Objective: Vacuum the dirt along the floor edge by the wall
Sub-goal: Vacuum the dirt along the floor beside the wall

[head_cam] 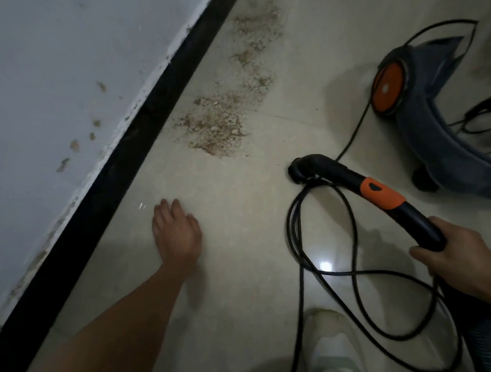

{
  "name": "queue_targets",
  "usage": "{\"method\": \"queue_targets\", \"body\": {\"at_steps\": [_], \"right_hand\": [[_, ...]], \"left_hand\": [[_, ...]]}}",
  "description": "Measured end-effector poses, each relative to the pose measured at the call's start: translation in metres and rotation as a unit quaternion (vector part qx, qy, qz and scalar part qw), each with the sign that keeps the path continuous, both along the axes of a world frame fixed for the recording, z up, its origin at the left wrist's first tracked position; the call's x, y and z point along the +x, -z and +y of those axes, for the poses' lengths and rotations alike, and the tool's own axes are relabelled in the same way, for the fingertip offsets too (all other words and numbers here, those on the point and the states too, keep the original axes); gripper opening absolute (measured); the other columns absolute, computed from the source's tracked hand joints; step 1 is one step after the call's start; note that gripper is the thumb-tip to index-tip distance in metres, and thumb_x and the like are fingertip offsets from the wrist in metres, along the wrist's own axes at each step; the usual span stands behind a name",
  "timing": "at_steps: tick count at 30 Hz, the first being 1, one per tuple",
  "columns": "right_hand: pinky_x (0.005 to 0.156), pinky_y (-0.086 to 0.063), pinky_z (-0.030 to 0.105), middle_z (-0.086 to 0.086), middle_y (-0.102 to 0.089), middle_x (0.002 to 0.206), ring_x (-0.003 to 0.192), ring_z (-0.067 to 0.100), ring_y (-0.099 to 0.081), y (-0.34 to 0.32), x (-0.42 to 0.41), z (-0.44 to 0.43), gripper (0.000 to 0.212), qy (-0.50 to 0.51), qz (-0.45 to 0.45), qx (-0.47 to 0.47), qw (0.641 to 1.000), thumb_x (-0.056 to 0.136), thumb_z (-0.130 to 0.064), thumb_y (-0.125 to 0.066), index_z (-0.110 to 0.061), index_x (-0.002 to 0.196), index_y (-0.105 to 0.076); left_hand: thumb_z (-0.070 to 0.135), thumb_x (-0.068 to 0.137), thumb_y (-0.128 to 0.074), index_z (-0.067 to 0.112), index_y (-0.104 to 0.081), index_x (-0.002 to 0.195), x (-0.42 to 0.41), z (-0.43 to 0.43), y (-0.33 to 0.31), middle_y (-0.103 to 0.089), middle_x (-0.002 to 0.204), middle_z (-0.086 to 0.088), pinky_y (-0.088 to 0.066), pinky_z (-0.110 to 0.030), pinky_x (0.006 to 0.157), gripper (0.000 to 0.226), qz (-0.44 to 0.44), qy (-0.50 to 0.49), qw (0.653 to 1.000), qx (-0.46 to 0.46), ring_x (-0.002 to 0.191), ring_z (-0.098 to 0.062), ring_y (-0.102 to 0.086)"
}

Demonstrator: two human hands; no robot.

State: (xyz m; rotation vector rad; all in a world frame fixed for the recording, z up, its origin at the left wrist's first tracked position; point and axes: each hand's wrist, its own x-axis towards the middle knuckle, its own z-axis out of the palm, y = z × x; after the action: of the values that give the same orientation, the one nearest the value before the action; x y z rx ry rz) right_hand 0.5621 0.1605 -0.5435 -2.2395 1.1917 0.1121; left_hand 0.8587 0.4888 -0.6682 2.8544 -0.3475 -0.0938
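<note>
right hand (464,263) is wrapped round the black-and-orange vacuum wand (379,194), nozzle tip down on the tile floor (242,270), left hand (177,233) hangs loose and empty, dirt (216,122) sits further up near the black baseboard (119,163)

No text, brand, number or sign can be read anywhere in view. The orange disc (389,86) on the side of the vacuum cleaner (438,115) carries a small pale mark in its middle, but it is too blurred to tell whether it is a letter or a logo. The orange collar (382,192) on the hose handle (411,216) has a dark button, and no mark can be read on it.
</note>
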Motion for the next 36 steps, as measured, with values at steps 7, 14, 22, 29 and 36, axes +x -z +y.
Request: {"method": "queue_targets", "body": {"at_steps": [7, 14, 22, 29, 36], "right_hand": [[0.037, -0.042, 0.026, 0.006, -0.061, 0.049, 0.036, 0.016, -0.059, 0.011, 0.027, 0.012, 0.024, 0.017, -0.053, 0.033, 0.998, 0.074, -0.006, -0.074, -0.020, 0.081, -0.056], [0.040, -0.045, 0.026, 0.005, -0.064, 0.064, 0.042, 0.012, -0.062, 0.016, 0.065, 0.018, 0.024, 0.002, -0.065, 0.033, 0.997, 0.076, -0.013, -0.072, -0.024, 0.087, -0.054], [0.035, -0.042, 0.016, 0.004, -0.061, 0.063, 0.045, 0.008, -0.061, 0.024, 0.107, 0.035, 0.023, -0.040, -0.073, 0.032, 0.996, 0.074, -0.015, -0.072, -0.024, 0.082, -0.053], [0.037, -0.044, 0.022, 0.003, -0.063, 0.060, 0.041, 0.012, -0.061, 0.035, 0.132, 0.048, 0.027, -0.059, -0.086, 0.061, 0.993, 0.075, -0.014, -0.072, -0.031, 0.084, -0.052], [0.043, -0.053, 0.037, 0.003, -0.061, 0.062, 0.044, 0.015, -0.061, 0.037, 0.161, 0.059, 0.025, -0.103, -0.071, 0.030, 0.992, 0.076, -0.017, -0.071, -0.028, 0.081, -0.050]], "left_hand": [[0.014, 0.095, -0.048, -0.006, -0.043, 0.137, -0.008, -0.008, 0.011, -0.035, 0.146, -0.030, -0.019, -0.051, 0.114, 0.047, -0.047, -0.019, 0.999, 0.002, 0.137, -0.045, -0.029], [0.016, 0.095, -0.045, -0.005, -0.043, 0.137, -0.009, -0.008, 0.009, -0.034, 0.147, -0.029, -0.020, -0.051, 0.114, 0.048, -0.046, -0.017, 0.999, 0.006, 0.137, -0.044, -0.029], [0.025, 0.093, -0.033, -0.002, -0.043, 0.137, -0.008, -0.007, 0.012, -0.036, 0.147, -0.027, -0.022, -0.050, 0.114, 0.053, -0.051, -0.030, 0.998, 0.000, 0.138, -0.042, -0.030], [0.022, 0.093, -0.036, -0.002, -0.048, 0.135, -0.007, -0.009, 0.012, -0.040, 0.145, -0.026, -0.027, -0.050, 0.112, 0.050, -0.062, -0.035, 0.997, 0.001, 0.135, -0.042, -0.035], [0.025, 0.094, -0.031, 0.002, -0.044, 0.139, -0.006, -0.010, 0.010, -0.035, 0.149, -0.022, -0.021, -0.048, 0.115, 0.052, -0.037, -0.040, 0.998, 0.010, 0.139, -0.038, -0.029]]}}
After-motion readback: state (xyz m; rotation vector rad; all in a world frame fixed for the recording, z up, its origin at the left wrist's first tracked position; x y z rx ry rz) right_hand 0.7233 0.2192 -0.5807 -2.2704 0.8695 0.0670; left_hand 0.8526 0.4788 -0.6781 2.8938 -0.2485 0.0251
